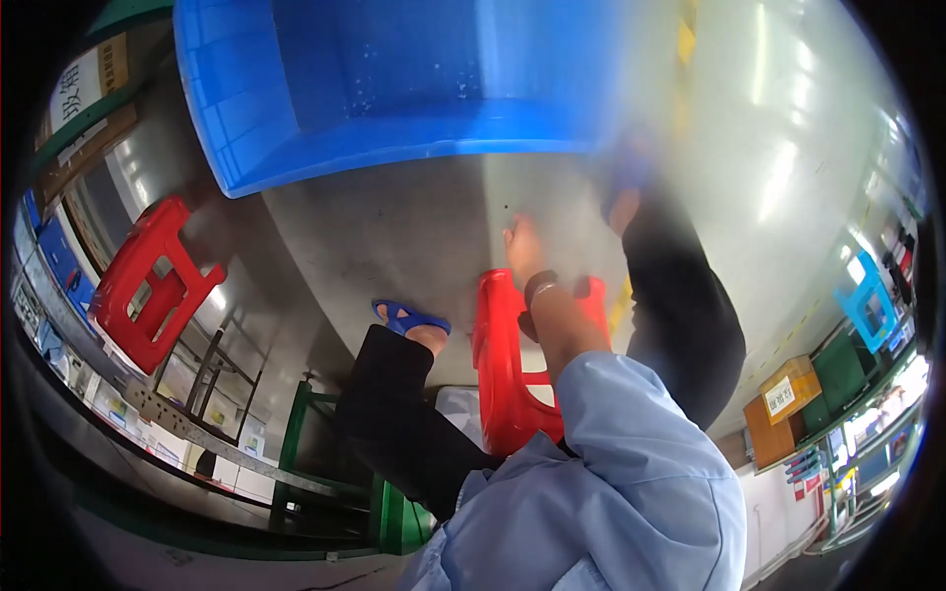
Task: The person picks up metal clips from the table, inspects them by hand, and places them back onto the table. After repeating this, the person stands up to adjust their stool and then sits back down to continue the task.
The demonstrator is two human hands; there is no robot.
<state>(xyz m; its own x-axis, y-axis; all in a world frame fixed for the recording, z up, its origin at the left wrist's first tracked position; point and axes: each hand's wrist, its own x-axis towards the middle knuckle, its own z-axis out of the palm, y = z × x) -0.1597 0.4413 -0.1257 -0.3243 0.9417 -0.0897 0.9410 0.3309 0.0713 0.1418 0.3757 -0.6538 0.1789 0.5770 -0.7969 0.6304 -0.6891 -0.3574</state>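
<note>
Right hand (522, 251) stretched to 12 o'clock over red stool (503, 374), fingers loosely together, holding nothing; blue crate (394, 138) beyond.

I see grey floor (414, 227) mid-frame | blue crate (394, 89) on it, top | red stool (148, 286) left | second red stool (507, 364) centre | my sandalled foot (409, 320) beside it | cardboard boxes (778, 409) lower right

Red stools: two (150, 286) (507, 364). Blue crate: one (394, 89). Blue sandal: one (409, 320).
</note>
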